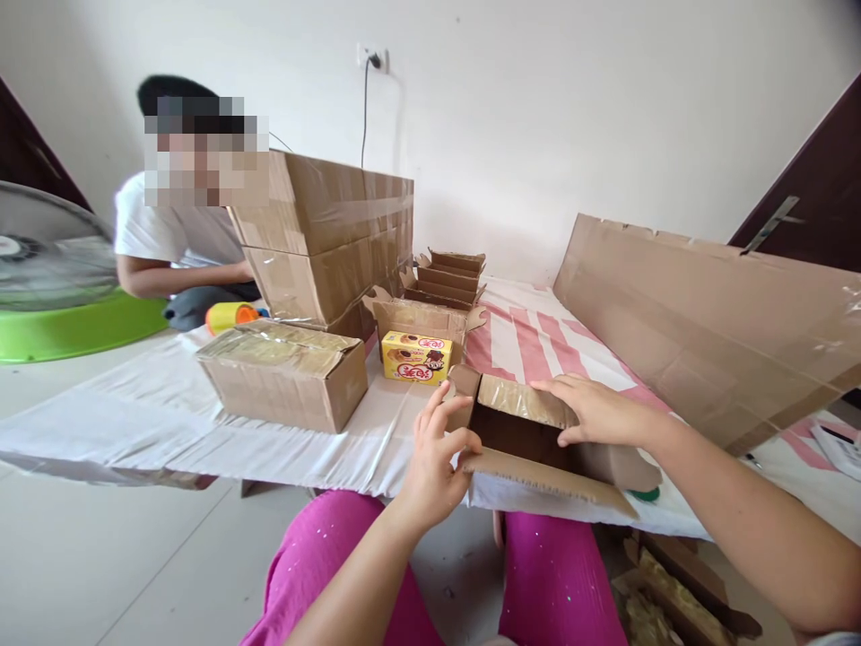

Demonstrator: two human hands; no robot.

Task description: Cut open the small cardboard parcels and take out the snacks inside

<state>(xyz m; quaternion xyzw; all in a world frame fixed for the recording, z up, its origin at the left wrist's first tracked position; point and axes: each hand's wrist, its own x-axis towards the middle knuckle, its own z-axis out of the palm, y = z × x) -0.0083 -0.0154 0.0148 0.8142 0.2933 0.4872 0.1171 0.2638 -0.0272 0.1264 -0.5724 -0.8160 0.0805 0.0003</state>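
A brown cardboard box (525,437) stands in front of me at the cloth-covered table's near edge, its top flaps apart and its inside dark. My left hand (440,453) is at the box's left end, fingers bent around the near corner, thumb by the front flap. Across the box, my right hand (598,411) holds the taped back flap, its fingers on top and its thumb inside the opening. Just behind the box's left end is a small yellow printed carton (417,357). I cannot see the bottom of the box.
A taped closed box (286,372) sits at left, before a tall stack of boxes (329,238). Several open boxes (444,283) line up behind. Large cardboard (700,323) stands at right. A person (181,224) sits beyond the stack, near a green-based fan (81,327).
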